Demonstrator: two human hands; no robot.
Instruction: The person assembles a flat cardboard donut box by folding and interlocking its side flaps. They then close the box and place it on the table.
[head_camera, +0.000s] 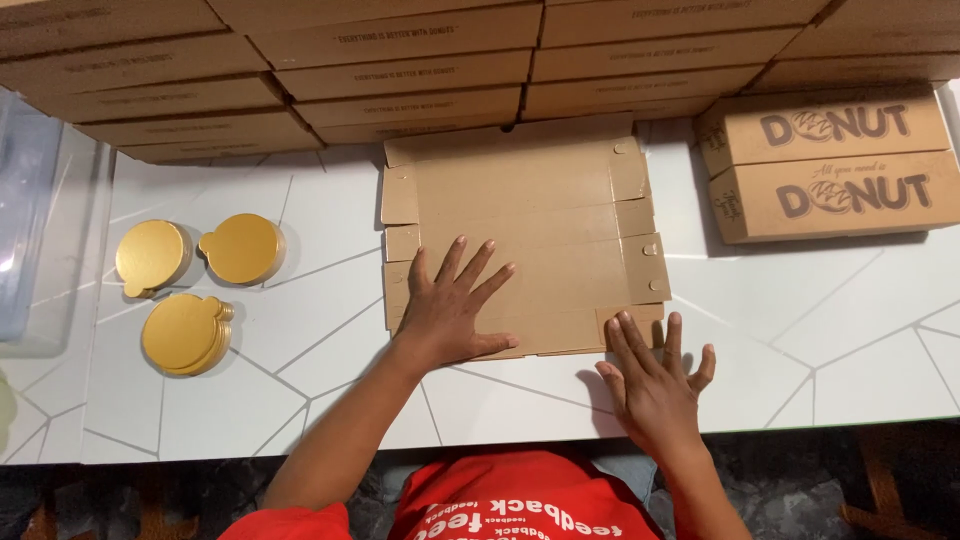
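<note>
Left hand (452, 308) is down flat, fingers spread wide, palm pressing on the unfolded cardboard box blank (520, 240), gripping nothing. It sits on the near left part of the sheet, fingertips aimed away from the person. Right hand (655, 385) is open too, fingers splayed, resting on the white table (850, 340) with its fingertips just reaching the blank's near right corner flap; nothing is clasped in it. The blank lies flat between and beyond both hands, its side tabs folded out, creases running across it. Out past the left hand, well apart from it, three stacks of round gold cake boards (190, 290) sit on the table. Beyond the right hand and off to its outer side, two assembled brown donut boxes (830, 165) are stacked. Beyond the blank, rows of stacked flat brown boxes (420, 70) fill the far edge.
</note>
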